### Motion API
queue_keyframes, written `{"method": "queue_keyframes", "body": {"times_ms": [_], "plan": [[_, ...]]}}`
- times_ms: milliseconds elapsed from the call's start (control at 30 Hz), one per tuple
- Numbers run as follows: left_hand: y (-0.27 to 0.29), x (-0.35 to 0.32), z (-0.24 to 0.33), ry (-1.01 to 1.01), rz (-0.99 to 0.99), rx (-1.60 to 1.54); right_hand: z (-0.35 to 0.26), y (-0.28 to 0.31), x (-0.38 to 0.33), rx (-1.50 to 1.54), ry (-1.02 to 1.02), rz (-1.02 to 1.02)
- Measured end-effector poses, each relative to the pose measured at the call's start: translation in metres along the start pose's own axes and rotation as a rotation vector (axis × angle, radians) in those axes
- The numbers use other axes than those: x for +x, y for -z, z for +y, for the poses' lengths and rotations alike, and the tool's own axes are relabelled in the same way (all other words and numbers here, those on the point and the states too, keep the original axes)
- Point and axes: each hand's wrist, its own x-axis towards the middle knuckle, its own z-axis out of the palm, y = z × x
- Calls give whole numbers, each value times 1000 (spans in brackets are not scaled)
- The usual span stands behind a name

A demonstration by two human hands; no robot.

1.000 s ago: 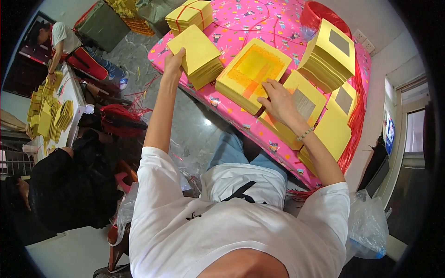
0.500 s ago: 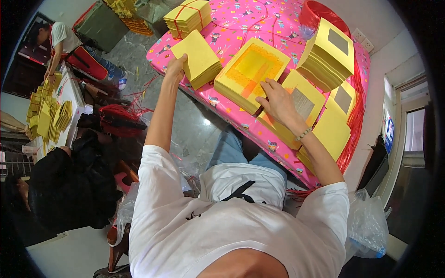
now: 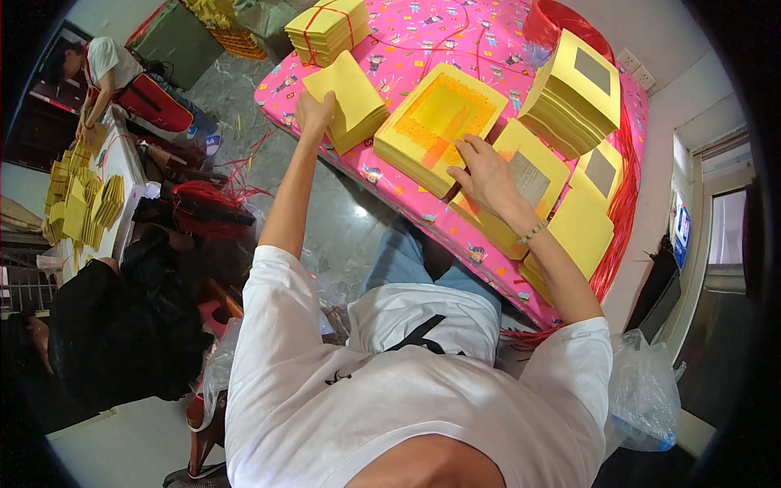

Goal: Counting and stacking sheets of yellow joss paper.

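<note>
My left hand [image 3: 316, 114] is closed at the left edge of a stack of yellow paper [image 3: 348, 98], its thumb on top and its other fingers hidden beneath the edge. The upper sheets there look slightly bent. Just to the right lies a thicker stack of yellow paper [image 3: 443, 114], its top sheet printed with an orange border and an orange strip. My right hand [image 3: 486, 173] rests at that stack's right edge, fingers stretched out and slightly bent, holding nothing. Under its wrist is another yellow stack with a grey rectangle [image 3: 530, 179].
A pink patterned cloth [image 3: 407, 41] covers the table. A yellow bundle tied with red string [image 3: 328, 32] stands at the far left. Another tall stack [image 3: 573, 93] and red plastic strands [image 3: 626, 187] lie at the right. A person [image 3: 114, 69] works at a white table at left.
My left hand has shifted slightly, and the top sheets under it now look more bent. My right hand stays put. The person at left has moved a little.
</note>
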Motion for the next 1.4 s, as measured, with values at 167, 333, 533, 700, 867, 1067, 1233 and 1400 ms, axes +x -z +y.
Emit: {"method": "queue_keyframes", "body": {"times_ms": [167, 333, 533, 700, 867, 1067, 1233, 1400], "plan": [[-10, -2, -11, 76, 155, -4, -6, 6, 1, 71, -45, 0], [-9, 10, -37, 44, 171, -134, -17, 10, -4, 31, 77, 133], [-9, -2, -29, 41, 207, -182, -17, 1, -7, -24, 105, 98], [10, -47, 2, -301, 502, 41, -18, 3, -4, 162, 17, 91], [27, -106, 42, -716, 13, -326, -11, 1, -2, 227, -40, 112], [21, -124, 58, -1081, -309, -45, -5, -2, 5, 347, -180, 27], [17, -120, 59, -1055, -308, 17, 1, -4, 7, 385, -223, 11], [18, -119, 59, -1025, -344, 13, 3, -4, 8, 410, -250, -11]]}}
